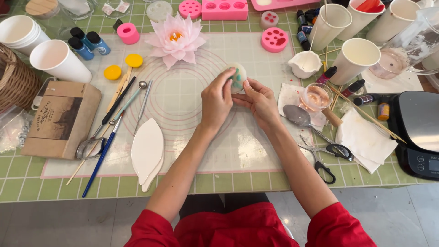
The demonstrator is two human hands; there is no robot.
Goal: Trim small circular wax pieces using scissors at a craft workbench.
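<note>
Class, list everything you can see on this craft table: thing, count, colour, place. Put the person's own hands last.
Round piece: one, whitish with teal marks, held in both hands.
Lotus flower: one, pink, top centre.
Leaf-shaped pieces: a stack, white, lower left of the mat.
Paper cups: several, white, top right and left.
Scissors: one pair, black-handled, right.
Scale: one, black, far right.
Silicone moulds: several, pink, top.
Left hand: pinching the piece.
Right hand: pinching the piece.
</note>
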